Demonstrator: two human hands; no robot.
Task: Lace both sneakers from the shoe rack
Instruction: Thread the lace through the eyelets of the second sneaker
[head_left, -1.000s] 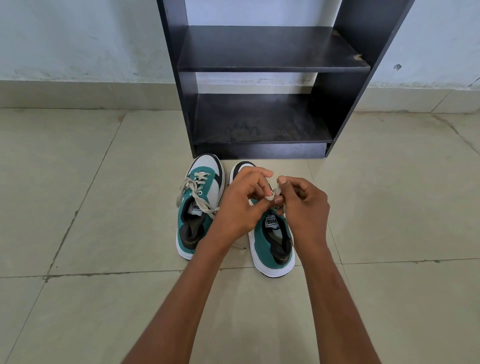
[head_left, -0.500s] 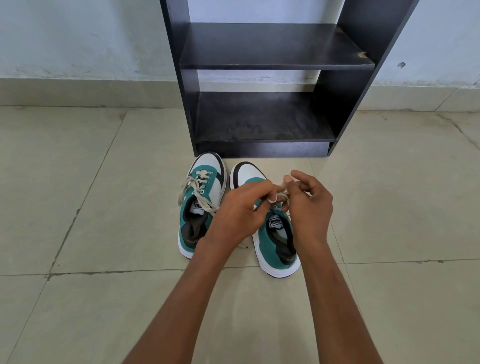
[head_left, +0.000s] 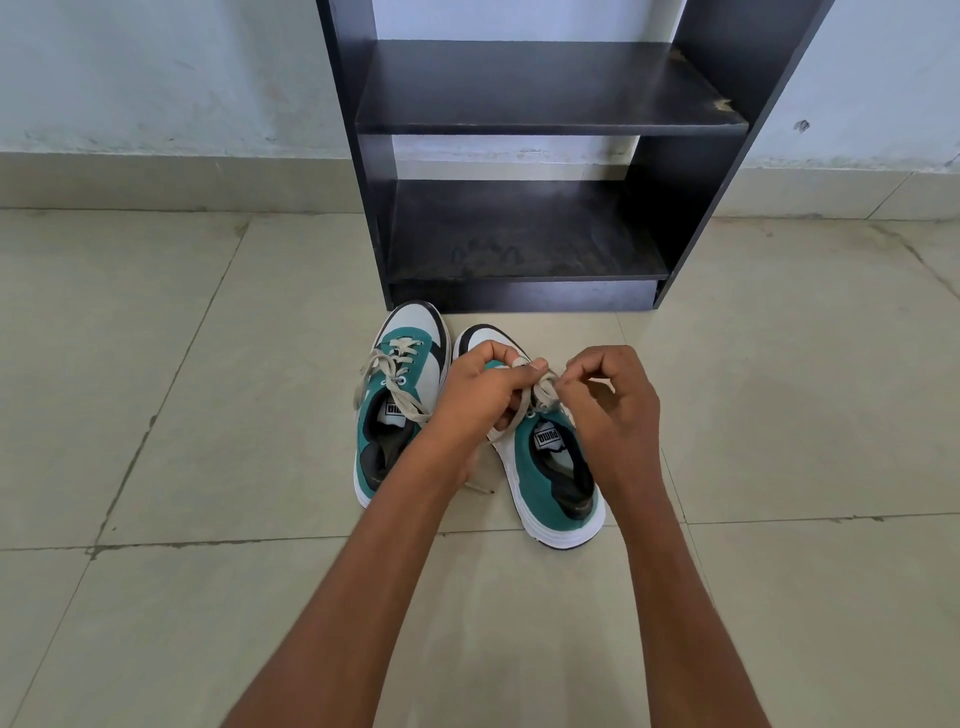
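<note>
hands meet over the right sneaker (head_left: 550, 467), left hand (head_left: 480, 400) and right hand (head_left: 610, 410) each seemingly pinching its lace (head_left: 540, 395).

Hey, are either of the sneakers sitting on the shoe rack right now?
No, both sneakers sit on the floor tiles before the rack.

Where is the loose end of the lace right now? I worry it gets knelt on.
In the head view, the lace tip lies on the floor tiles between the two sneakers, just beneath the left hand's wrist.
</note>
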